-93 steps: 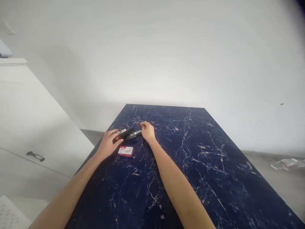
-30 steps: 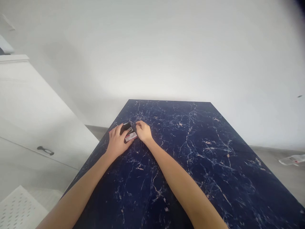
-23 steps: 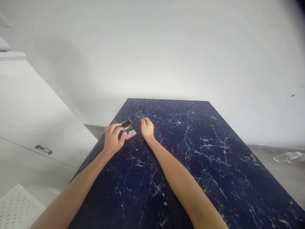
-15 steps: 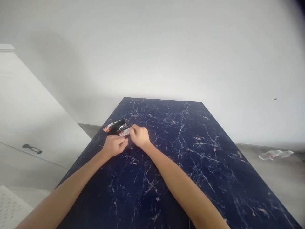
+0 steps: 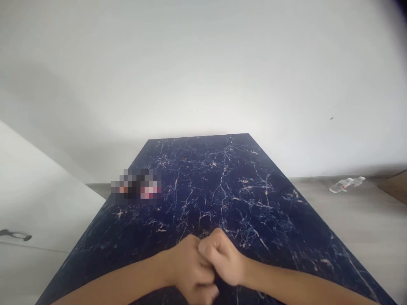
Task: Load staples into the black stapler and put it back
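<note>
My left hand (image 5: 194,267) is closed, its fingers curled inward and slightly blurred, low in the middle of the view. Pressed against it, my right hand (image 5: 224,258) is closed too, with the thumb side up. The two touch over the near part of the table. Whatever may be between the fingers is hidden. Farther off to the left, a pixelated group of dark, red-white and orange things (image 5: 136,186) lies by the table's left edge, away from both hands; its details cannot be made out.
The dark blue marble-patterned table (image 5: 219,178) reaches toward a pale wall (image 5: 203,76). A white cabinet front (image 5: 34,190) with a dark handle (image 5: 15,235) stands at the left. Clear plastic bottles (image 5: 346,184) lie on the floor at right, near a brown object (image 5: 394,186).
Both hands have drawn back from the group of things at the left toward the near side and come together. The view has shifted, moving the table and bottles leftward.
</note>
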Available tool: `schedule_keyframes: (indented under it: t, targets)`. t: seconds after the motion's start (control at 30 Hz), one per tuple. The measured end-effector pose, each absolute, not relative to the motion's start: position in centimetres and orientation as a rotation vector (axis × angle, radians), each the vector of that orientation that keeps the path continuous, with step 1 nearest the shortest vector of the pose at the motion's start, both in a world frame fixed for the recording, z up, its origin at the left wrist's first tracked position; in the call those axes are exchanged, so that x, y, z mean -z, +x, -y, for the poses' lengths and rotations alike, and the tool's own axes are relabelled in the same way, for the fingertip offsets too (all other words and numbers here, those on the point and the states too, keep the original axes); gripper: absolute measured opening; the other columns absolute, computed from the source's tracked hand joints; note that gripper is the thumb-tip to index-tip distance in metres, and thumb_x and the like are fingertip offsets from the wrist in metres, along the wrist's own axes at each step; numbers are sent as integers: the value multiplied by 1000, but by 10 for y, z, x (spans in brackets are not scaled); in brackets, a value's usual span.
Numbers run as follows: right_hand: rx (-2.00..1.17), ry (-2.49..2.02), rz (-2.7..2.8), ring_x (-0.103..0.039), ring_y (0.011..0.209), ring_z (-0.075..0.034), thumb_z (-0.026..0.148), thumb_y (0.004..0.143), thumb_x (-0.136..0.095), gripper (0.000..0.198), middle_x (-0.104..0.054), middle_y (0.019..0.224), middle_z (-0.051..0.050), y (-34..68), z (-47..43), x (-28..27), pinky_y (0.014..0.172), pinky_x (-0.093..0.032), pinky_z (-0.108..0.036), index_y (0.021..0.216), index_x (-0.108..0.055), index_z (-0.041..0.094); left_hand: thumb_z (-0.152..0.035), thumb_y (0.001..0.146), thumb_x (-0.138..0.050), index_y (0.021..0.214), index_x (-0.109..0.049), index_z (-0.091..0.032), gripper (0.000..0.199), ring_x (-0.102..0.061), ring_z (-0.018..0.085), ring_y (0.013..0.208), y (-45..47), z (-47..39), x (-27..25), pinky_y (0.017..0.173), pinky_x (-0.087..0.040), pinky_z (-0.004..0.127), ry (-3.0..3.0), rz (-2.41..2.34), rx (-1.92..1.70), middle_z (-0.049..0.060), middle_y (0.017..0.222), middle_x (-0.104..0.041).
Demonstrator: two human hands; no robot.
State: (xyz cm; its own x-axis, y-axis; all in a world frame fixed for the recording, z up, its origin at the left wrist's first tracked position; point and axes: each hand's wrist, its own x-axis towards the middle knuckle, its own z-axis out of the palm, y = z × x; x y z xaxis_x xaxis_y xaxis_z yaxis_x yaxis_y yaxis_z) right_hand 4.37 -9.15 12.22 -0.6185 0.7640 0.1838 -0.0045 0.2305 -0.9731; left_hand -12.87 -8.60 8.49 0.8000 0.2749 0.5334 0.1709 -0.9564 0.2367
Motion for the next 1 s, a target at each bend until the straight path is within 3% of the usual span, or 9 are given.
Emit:
schedule_keyframes:
  t: [0.1,0.17,0.23,0.27,0.33,0.4,0.47,0.53,1.0]
  targets:
    - [-1282,-768,1931,-25,49,-8,30,97,-47,47,-24,54,6,59,95,-123,47,-23,-24,56,-25,21,-36,86,-57,58,-59,-22,31,-54,16,52,-98,92,-75,48,-41,32,2886,-165,-737,-1,50,-53]
    - [-1131,-912,1950,-33,52,-9,28,98,-44,41,-34,56,5,64,86,-126,50,-31,-23,59,-34,21,-30,83,-58,72,-69,-21,18,-60,18,61,-86,90,-83,56,-48,33,2846,-266,-834,1,60,-62]
    - [-915,-957,2016,-55,70,-14,29,98,-45,26,-58,75,0,69,72,-129,68,-49,-28,78,-59,19,-29,82,-60,93,-75,-20,20,-67,24,78,-82,84,-99,70,-54,39,2796,-583,-932,5,77,-72]
    - [-799,-956,2064,-62,91,-20,32,98,-48,24,-68,98,-6,71,65,-129,85,-53,-35,101,-66,18,-31,82,-62,105,-74,-21,28,-68,28,92,-84,79,-108,80,-55,44,2765,-774,-927,7,91,-75]
    - [-620,-967,2179,-48,137,-34,41,99,-51,56,-52,149,-18,77,54,-127,113,-42,-53,148,-48,15,-34,84,-65,130,-65,-21,48,-63,34,119,-93,67,-123,100,-49,54,2687,-1101,-826,11,121,-72]
    - [-536,-995,2319,-20,156,-38,49,102,-49,80,-19,170,-20,81,47,-122,124,-26,-61,165,-17,13,-35,91,-60,153,-45,-19,65,-47,36,142,-105,52,-128,115,-39,59,2659,-1266,-746,15,150,-55]
    - [-506,-998,2434,-7,159,-37,51,105,-43,85,-3,172,-19,84,45,-117,127,-18,-61,167,-1,11,-38,97,-55,164,-22,-16,77,-31,35,154,-118,39,-126,122,-32,58,2663,-1299,-630,16,167,-32]
    - [-504,-999,2513,-4,159,-36,54,106,-40,86,0,172,-19,84,45,-113,128,-16,-60,166,4,11,-42,101,-51,166,-12,-15,80,-24,33,157,-125,31,-119,125,-31,54,2661,-1256,-496,16,171,-20]
    - [-459,-1110,2617,-14,158,-37,55,106,-36,80,-9,170,-18,81,45,-110,129,-22,-57,166,-11,7,-46,106,-43,165,-21,-18,69,-28,33,156,-127,28,-117,125,-33,54,2621,-1218,-370,15,169,-26]
